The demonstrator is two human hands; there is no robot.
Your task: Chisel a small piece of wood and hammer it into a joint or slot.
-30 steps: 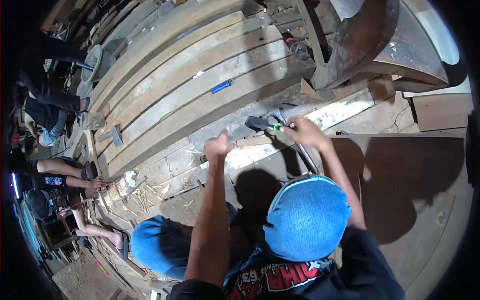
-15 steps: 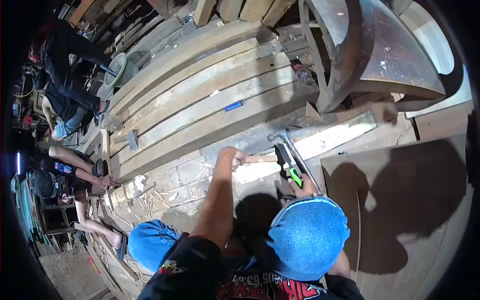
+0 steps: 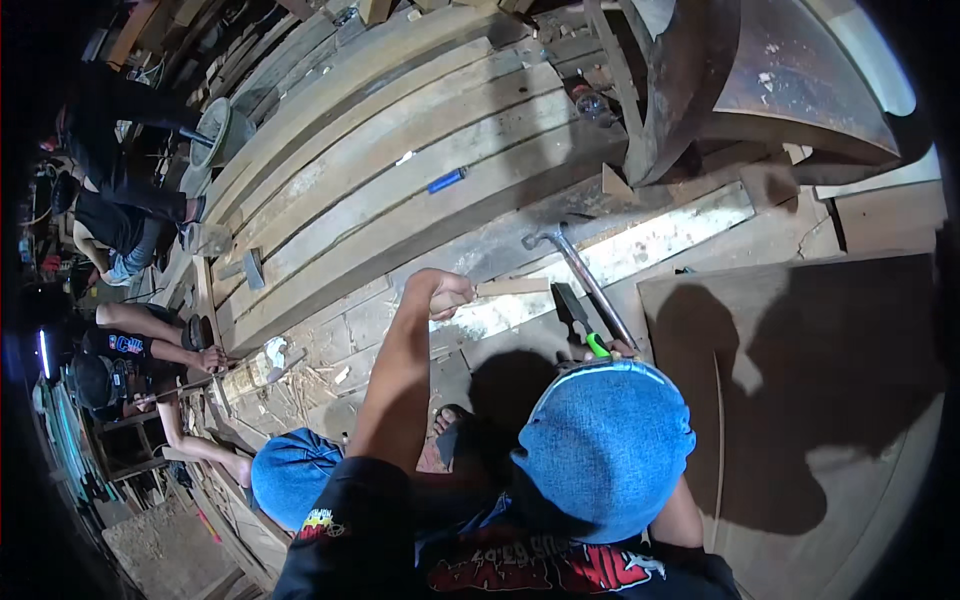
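My left hand (image 3: 443,292) is closed around a narrow wooden strip (image 3: 515,287), which points right toward a dark, broad tool (image 3: 567,300) with a green grip. My right hand (image 3: 617,350) is on that grip, partly hidden behind my blue denim knee (image 3: 600,450). A metal claw hammer (image 3: 590,283) lies diagonally just right of the dark tool, head at the top. A white-speckled board (image 3: 680,230) runs beneath these things. A blue cylindrical object (image 3: 445,180) rests on the stacked beams.
Long beams (image 3: 390,200) lie across the upper middle, with a hatchet (image 3: 254,267) on them. A curved metal-and-wood structure (image 3: 780,80) stands top right, a large panel (image 3: 870,330) lies right. Co-workers (image 3: 120,370) sit and bend at left near a bucket (image 3: 210,135); wood shavings (image 3: 300,390) litter the ground.
My right hand has dropped toward my right knee, turning the dark tool upright. My left hand has moved slightly right and now grips the wooden strip. The hammer has stayed lying beside them.
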